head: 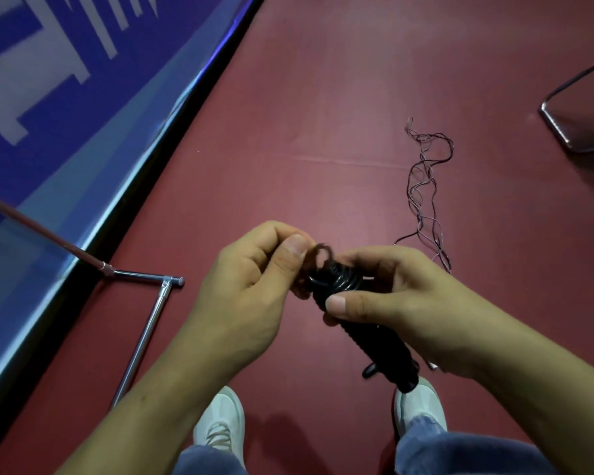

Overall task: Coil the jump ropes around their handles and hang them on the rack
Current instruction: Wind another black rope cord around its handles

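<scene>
Hands [251, 279] gripping black rope handles [367, 334], coiled

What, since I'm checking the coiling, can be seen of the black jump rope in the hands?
The jump rope is black, rubbery-looking. Its cord is wound in several tight turns round the upper end of the handles, which slant down toward the person above the red floor. A small loop sticks up at the top, pinched by the left hand. The right hand grips the handles, thumb across the front just below the coils.

blk jump rope [336, 286] | maroon floor [323, 97] | blue/wht banner [48, 80] | wht shoes [222, 426]
</scene>
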`<act>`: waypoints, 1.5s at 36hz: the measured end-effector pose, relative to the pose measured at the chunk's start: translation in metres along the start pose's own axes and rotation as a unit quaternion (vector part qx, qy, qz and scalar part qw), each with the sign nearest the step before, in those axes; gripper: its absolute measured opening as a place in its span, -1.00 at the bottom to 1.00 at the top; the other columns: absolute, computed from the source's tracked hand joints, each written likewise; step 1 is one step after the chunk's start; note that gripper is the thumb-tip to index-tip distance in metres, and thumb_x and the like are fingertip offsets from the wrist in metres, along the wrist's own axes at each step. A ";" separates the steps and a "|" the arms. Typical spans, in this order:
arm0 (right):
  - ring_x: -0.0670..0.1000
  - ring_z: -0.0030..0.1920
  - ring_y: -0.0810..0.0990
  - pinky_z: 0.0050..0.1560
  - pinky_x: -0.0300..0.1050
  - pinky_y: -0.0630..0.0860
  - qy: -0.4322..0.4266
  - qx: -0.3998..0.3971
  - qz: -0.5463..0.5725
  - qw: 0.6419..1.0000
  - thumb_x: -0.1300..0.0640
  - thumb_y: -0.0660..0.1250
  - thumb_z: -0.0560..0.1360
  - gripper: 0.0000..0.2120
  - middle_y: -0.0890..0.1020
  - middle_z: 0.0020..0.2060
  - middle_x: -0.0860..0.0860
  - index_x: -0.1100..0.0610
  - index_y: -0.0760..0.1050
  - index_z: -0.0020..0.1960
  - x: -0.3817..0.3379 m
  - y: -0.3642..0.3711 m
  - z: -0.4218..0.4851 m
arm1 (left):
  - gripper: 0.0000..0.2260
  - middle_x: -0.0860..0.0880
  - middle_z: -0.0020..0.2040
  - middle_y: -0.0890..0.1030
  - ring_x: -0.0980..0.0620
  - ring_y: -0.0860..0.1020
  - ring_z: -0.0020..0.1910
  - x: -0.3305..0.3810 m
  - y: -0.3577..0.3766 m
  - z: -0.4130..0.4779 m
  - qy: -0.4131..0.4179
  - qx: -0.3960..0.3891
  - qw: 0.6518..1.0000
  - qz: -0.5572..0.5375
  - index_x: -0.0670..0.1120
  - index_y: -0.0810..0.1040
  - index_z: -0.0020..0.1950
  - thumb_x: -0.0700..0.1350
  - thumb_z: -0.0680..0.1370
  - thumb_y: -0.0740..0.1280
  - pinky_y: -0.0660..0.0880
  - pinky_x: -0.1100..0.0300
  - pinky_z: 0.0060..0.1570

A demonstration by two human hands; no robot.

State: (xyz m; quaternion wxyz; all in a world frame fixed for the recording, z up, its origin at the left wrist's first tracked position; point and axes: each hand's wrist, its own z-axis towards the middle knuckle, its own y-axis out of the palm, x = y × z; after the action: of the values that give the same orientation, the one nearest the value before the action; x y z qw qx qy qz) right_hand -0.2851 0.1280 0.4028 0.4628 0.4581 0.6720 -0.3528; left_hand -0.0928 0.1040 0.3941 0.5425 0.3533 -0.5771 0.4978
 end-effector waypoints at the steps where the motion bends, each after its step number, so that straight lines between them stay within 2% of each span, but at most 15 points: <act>1: 0.11 -0.08 0.73 0.00 -0.08 0.66 -0.009 0.006 0.020 1.000 0.17 0.55 0.41 -0.71 0.74 -0.09 0.10 0.17 0.66 0.11 0.001 0.000 0.000 | -0.84 -0.08 -0.21 0.64 -0.04 0.61 -0.23 0.001 -0.002 0.000 -0.002 -0.010 1.000 -0.006 -0.06 0.61 -0.08 -0.07 0.61 0.26 0.58 0.11 -0.12; 3: 0.03 -0.12 0.72 -0.06 -0.20 0.62 -0.023 0.018 0.064 0.998 0.21 0.54 0.41 -0.74 0.73 -0.13 0.10 0.21 0.66 0.09 0.001 -0.001 -0.001 | -0.89 -0.10 -0.16 0.65 -0.10 0.61 -0.21 0.002 -0.006 0.000 -0.012 -0.030 0.999 -0.018 -0.07 0.62 -0.04 -0.14 0.55 0.29 0.59 0.08 -0.09; 8: 0.05 -0.09 0.71 -0.01 -0.16 0.62 -0.041 0.013 0.089 0.995 0.17 0.45 0.43 -0.72 0.72 -0.11 0.16 0.22 0.65 0.11 -0.001 -0.003 0.000 | -0.74 -0.06 -0.03 0.67 -0.08 0.65 -0.07 0.002 -0.006 -0.003 -0.013 -0.057 0.998 0.006 -0.01 0.60 0.06 -0.22 0.41 0.46 0.61 0.02 -0.04; 12: 0.13 -0.12 0.70 -0.01 0.00 0.66 -0.044 0.026 0.090 0.995 0.19 0.47 0.46 -0.73 0.71 -0.08 0.26 0.24 0.62 0.14 -0.001 0.000 -0.001 | -0.65 0.02 -0.06 0.65 -0.07 0.61 -0.05 -0.002 -0.002 -0.002 0.019 -0.014 0.995 0.096 0.07 0.57 0.09 -0.11 0.36 0.54 0.55 -0.10 -0.03; 17: 0.29 -0.18 0.71 -0.11 0.26 0.65 -0.038 0.034 0.073 0.996 0.13 0.37 0.49 -0.69 0.69 -0.07 0.23 0.18 0.54 0.21 -0.006 0.005 -0.002 | -0.64 0.00 -0.17 0.67 -0.06 0.65 -0.14 0.006 0.004 -0.007 -0.020 0.044 0.998 0.033 0.14 0.60 0.00 -0.15 0.30 0.59 0.60 -0.17 -0.01; 19: 0.29 -0.28 0.65 -0.21 0.29 0.61 -0.033 0.029 0.058 0.997 0.06 0.38 0.53 -0.71 0.67 -0.17 0.26 0.11 0.53 0.22 -0.006 0.006 -0.002 | -0.60 -0.04 -0.23 0.68 -0.09 0.67 -0.19 0.008 0.004 -0.008 -0.044 0.056 0.997 0.016 0.12 0.62 -0.04 -0.24 0.29 0.65 0.64 -0.15 -0.05; 22: 0.21 -0.36 0.54 -0.30 0.16 0.47 -0.044 0.024 0.049 0.998 0.01 0.42 0.52 -0.74 0.63 -0.34 0.22 0.02 0.57 0.19 -0.006 0.003 -0.003 | -0.69 -0.09 -0.33 0.67 -0.05 0.67 -0.34 0.011 0.002 -0.009 -0.048 0.068 0.997 -0.008 -0.03 0.64 -0.15 -0.33 0.27 0.63 0.60 0.18 -0.28; 24: 0.19 -0.37 0.53 -0.32 0.12 0.45 -0.058 0.024 0.058 0.996 0.04 0.45 0.49 -0.73 0.61 -0.37 0.20 0.02 0.59 0.18 -0.007 0.003 -0.003 | -0.75 -0.12 -0.39 0.65 -0.03 0.65 -0.42 0.014 0.003 -0.009 -0.054 0.079 0.995 -0.029 -0.13 0.62 -0.21 -0.36 0.26 0.61 0.54 0.26 -0.38; 30: 0.16 -0.39 0.54 -0.40 0.01 0.46 -0.079 0.044 0.077 0.993 0.07 0.53 0.46 -0.74 0.60 -0.38 0.20 -0.04 0.64 0.14 -0.008 0.008 -0.001 | -0.83 -0.17 -0.41 0.63 -0.13 0.63 -0.46 0.019 0.012 -0.016 -0.065 0.137 0.982 -0.116 -0.18 0.65 -0.26 -0.32 0.26 0.59 0.54 0.25 -0.42; 37: 0.17 -0.39 0.52 -0.42 -0.01 0.46 -0.085 0.073 0.064 0.992 0.03 0.41 0.55 -0.85 0.59 -0.35 0.30 0.00 0.64 0.11 -0.009 0.011 -0.002 | -0.78 -0.04 -0.28 0.72 0.02 0.70 -0.30 0.027 0.022 -0.024 -0.024 0.141 0.987 -0.076 -0.05 0.74 -0.15 -0.37 0.37 0.54 0.58 0.33 -0.24; 41: -0.03 -0.50 0.48 -0.47 -0.29 0.43 -0.060 0.092 0.072 0.991 0.19 0.27 0.63 -0.74 0.56 -0.50 0.05 0.08 0.53 0.30 -0.006 0.023 -0.005 | -0.78 -0.03 -0.29 0.72 -0.04 0.70 -0.32 0.023 0.020 -0.020 -0.053 0.157 0.984 -0.066 -0.03 0.73 -0.20 -0.36 0.38 0.54 0.62 0.22 -0.26; 43: -0.07 -0.51 0.48 -0.48 -0.31 0.41 -0.049 0.092 0.067 0.992 0.22 0.29 0.62 -0.68 0.57 -0.49 -0.01 0.05 0.51 0.35 -0.007 0.025 -0.006 | -0.81 -0.07 -0.32 0.71 -0.07 0.69 -0.35 0.022 0.018 -0.019 -0.062 0.151 0.984 -0.074 -0.08 0.71 -0.20 -0.37 0.40 0.52 0.63 0.18 -0.27; 46: -0.07 -0.42 0.52 -0.40 -0.19 0.45 -0.083 0.045 0.001 0.996 0.26 0.48 0.52 -0.58 0.62 -0.36 -0.08 -0.11 0.55 0.28 -0.012 0.016 -0.005 | -0.84 -0.11 -0.35 0.68 -0.05 0.67 -0.38 0.022 0.018 -0.020 -0.066 0.143 0.982 -0.103 -0.13 0.68 -0.17 -0.39 0.45 0.47 0.59 0.25 -0.30; 49: 0.04 -0.41 0.50 -0.38 0.10 0.43 -0.089 0.030 -0.026 0.995 0.20 0.44 0.46 -0.58 0.63 -0.30 -0.03 -0.23 0.56 0.18 -0.008 0.010 -0.002 | -0.89 -0.14 -0.34 0.68 -0.04 0.66 -0.38 0.017 0.021 -0.020 -0.073 0.140 0.980 -0.118 -0.19 0.66 -0.16 -0.38 0.48 0.43 0.58 0.26 -0.29; 54: 0.05 -0.39 0.60 -0.41 0.25 0.52 -0.084 0.050 -0.077 0.992 0.35 0.40 0.54 -0.53 0.68 -0.20 0.03 -0.21 0.52 0.19 -0.001 0.012 0.001 | -0.91 -0.19 -0.36 0.65 -0.05 0.62 -0.41 0.010 0.029 -0.020 -0.086 0.158 0.974 -0.140 -0.26 0.62 -0.16 -0.42 0.49 0.41 0.57 0.23 -0.32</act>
State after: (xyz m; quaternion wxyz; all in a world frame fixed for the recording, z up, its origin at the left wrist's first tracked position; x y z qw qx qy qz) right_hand -0.2736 0.1303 0.4028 0.4659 0.3964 0.6453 -0.4575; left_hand -0.1166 0.1318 0.3967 0.4924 0.5533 -0.4809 0.4691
